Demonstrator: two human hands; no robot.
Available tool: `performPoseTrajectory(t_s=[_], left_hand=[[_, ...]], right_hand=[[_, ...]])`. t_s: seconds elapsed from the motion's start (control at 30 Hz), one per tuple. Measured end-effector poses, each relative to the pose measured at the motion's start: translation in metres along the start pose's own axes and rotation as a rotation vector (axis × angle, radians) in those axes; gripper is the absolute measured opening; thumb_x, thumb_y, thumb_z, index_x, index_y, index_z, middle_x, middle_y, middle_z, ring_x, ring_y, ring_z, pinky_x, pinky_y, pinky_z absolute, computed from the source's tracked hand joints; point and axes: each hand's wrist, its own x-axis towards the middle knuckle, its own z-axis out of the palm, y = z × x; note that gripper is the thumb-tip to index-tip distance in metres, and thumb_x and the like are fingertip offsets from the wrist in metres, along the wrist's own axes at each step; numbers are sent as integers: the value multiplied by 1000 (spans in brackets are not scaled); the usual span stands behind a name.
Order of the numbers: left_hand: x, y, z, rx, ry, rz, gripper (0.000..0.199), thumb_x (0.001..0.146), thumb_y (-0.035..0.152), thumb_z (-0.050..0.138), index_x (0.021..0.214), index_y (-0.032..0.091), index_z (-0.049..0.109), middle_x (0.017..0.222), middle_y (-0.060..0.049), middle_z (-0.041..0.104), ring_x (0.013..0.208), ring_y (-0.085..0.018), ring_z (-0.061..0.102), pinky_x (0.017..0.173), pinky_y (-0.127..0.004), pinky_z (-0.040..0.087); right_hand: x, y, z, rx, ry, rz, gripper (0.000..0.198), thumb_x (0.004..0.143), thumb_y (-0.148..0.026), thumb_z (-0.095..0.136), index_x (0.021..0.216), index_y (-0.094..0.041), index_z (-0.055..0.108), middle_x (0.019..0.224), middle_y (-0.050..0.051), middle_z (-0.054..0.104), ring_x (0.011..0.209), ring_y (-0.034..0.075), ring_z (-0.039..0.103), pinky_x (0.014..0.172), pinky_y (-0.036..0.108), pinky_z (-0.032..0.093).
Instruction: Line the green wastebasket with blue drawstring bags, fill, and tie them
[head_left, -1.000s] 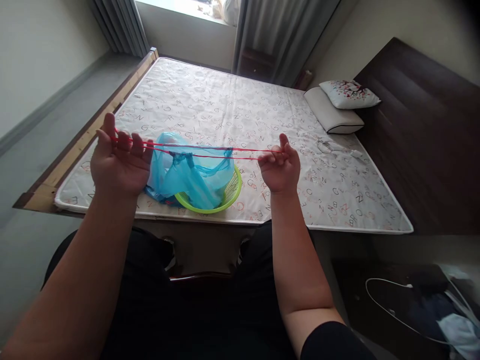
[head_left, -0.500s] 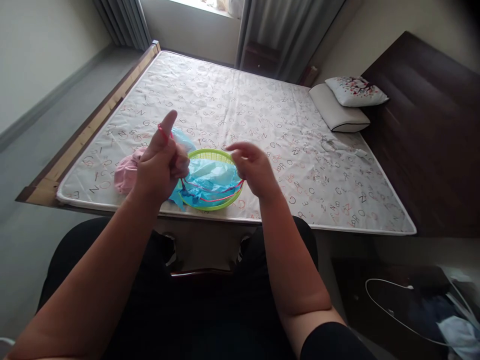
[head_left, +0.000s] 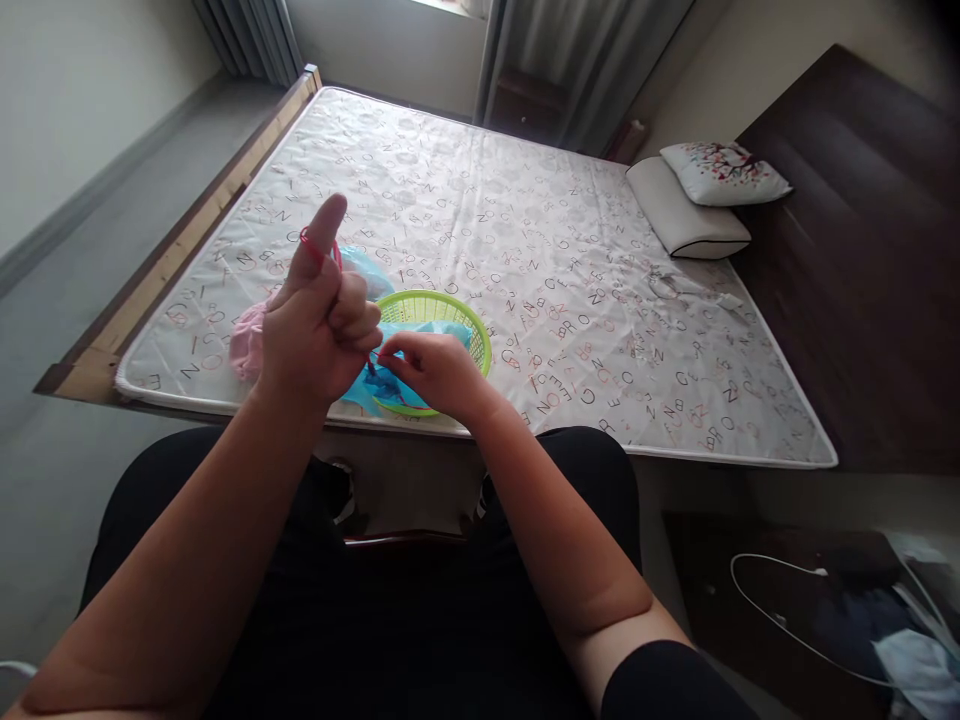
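Observation:
Pink-red cord (head_left: 337, 258) loops around the raised index finger of my left hand (head_left: 311, 330). The other fingers of that hand are curled into the palm over the cord. My right hand (head_left: 435, 372) pinches the cord just below the left fist, its fingertips close to the left hand. Beneath both hands sits a round green plastic basket (head_left: 480, 335) holding a crumpled blue plastic bag (head_left: 442, 332). Part of the bag and basket is hidden by my right hand. A pink cloth-like bundle (head_left: 249, 342) lies just left of my left hand.
The bare mattress (head_left: 525, 250) with printed letters spreads in front of me. A second light blue plastic bag (head_left: 364, 270) lies behind my left hand. Pillows (head_left: 724, 175) rest at the headboard. A dark bedside table (head_left: 750, 600) with a white cable stands at the right.
My right hand has moved left from the basket's right rim to my left fist, drawing the cord in. The cord strands stretched across the basket are no longer seen. My left hand stays nearly still.

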Motion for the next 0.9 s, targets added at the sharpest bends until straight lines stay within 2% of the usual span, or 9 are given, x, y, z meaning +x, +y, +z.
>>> performPoseTrajectory(t_s=[0.17, 0.27, 0.47, 0.57, 0.67, 0.77, 0.9], left_hand=[[5, 9, -12, 40, 82, 1, 32, 113, 30, 62, 142, 39, 70, 61, 8, 17, 49, -10, 2, 44, -30, 8], [7, 17, -19, 34, 115, 32, 34, 116, 28, 54, 146, 39, 67, 60, 9, 15, 51, -11, -3, 44, -29, 6], [10, 22, -19, 89, 184, 56, 41, 118, 18, 40, 150, 34, 60, 56, 10, 16, 50, -11, -3, 44, -28, 5], [11, 15, -17, 123, 191, 67, 40, 114, 17, 44, 147, 29, 62, 53, 10, 18, 45, -10, 1, 42, -28, 5], [10, 7, -16, 154, 154, 63, 36, 107, 20, 60, 140, 27, 69, 51, 9, 26, 42, -9, 10, 41, -26, 9], [7, -1, -15, 175, 92, 37, 37, 99, 26, 71, 135, 27, 75, 52, 8, 36, 43, -10, 20, 41, -25, 14], [1, -14, -13, 366, -6, -15, 36, 96, 34, 76, 131, 27, 80, 56, 6, 41, 46, -11, 30, 43, -24, 22]], right_hand=[[0, 10, -10, -135, -120, 33, 16, 108, -31, 64, 103, -22, 77, 86, 0, 67, 78, 14, 51, 73, 31, 36], [0, 21, -15, -201, -169, 93, 15, 105, -26, 64, 99, -21, 76, 90, 3, 70, 81, 16, 52, 73, 32, 36], [-3, 41, -26, -148, -139, 178, 4, 98, -19, 70, 96, -21, 73, 92, 3, 68, 84, 17, 55, 76, 33, 41], [-6, 45, -36, 48, -108, 183, 20, 95, -20, 73, 114, -23, 72, 87, -1, 61, 81, 16, 56, 76, 32, 44], [-8, 46, -44, 409, -1, 123, 37, 97, -33, 72, 133, -26, 66, 82, -5, 53, 73, 14, 51, 69, 31, 45], [-7, 43, -47, 697, 169, 46, 43, 97, -43, 72, 137, -29, 62, 86, -4, 53, 70, 14, 47, 64, 31, 47], [-5, 32, -44, 850, 279, -12, 49, 97, -53, 75, 139, -32, 60, 100, 0, 61, 76, 15, 53, 67, 31, 53]])
